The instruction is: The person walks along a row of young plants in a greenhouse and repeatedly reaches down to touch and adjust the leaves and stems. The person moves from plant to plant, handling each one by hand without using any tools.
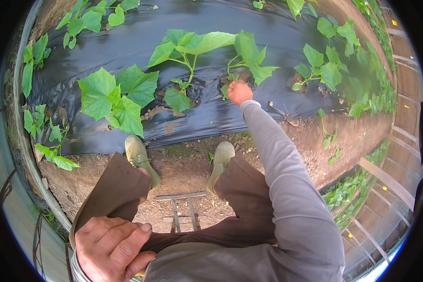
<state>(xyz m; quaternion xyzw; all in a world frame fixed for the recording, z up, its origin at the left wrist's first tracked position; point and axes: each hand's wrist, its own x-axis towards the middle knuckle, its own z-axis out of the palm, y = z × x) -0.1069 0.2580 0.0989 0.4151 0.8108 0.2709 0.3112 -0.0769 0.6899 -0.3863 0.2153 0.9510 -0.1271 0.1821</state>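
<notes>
My right hand (239, 92) reaches down to the base of a young cucumber-like plant (248, 58), beside a planting hole in black plastic mulch film (211, 121). Its fingers are curled, and their tips are hidden, so I cannot see whether they grip anything. Over my left thigh, my left hand (112, 246) is curled with the thumb under the fingers; its palm is hidden. Left of my right hand, a taller plant (188, 67) rises from another hole. A broad-leaved plant (118, 97) spreads over the film in front of my left shoe (141, 155).
More young plants (324, 68) grow along the film to the right. Bare soil (183, 165) borders the film, with my right shoe (221, 158) on it. A low wooden frame (181, 208) lies between my legs. A pale curved rail (28, 141) runs along the left.
</notes>
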